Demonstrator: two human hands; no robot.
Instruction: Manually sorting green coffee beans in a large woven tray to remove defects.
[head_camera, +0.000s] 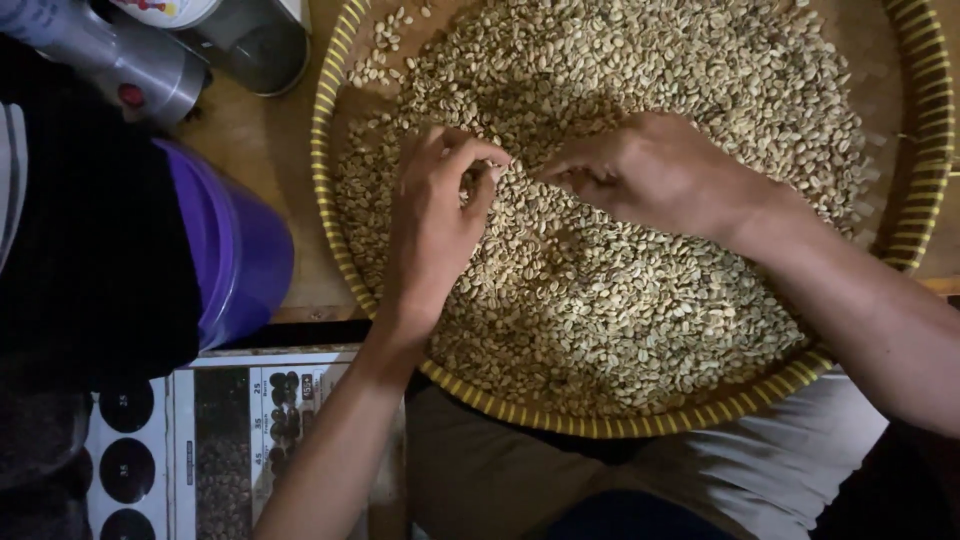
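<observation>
1. Beans (600, 250), pale and small, fill the tray under both our hands.
2. Our left hand (435, 215) pinches narrow, thumb to fingertips, on a bean or two.
3. Our right hand (650, 170) rests curled on the heap; whether it holds any we cannot tell.
4. We judge them light, hard, loose: fingertip pinches suit.
5. Outward: woven tray (330, 190), purple cup (240, 250), desk (250, 140).

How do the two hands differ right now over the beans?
The left hand reaches up from below, fingertips pinched together; the right hand comes in from the right, knuckles up, fingers curled down into the pile. What the left pinches is too small to tell. Both rest on the pale beans in the round woven tray.
</observation>
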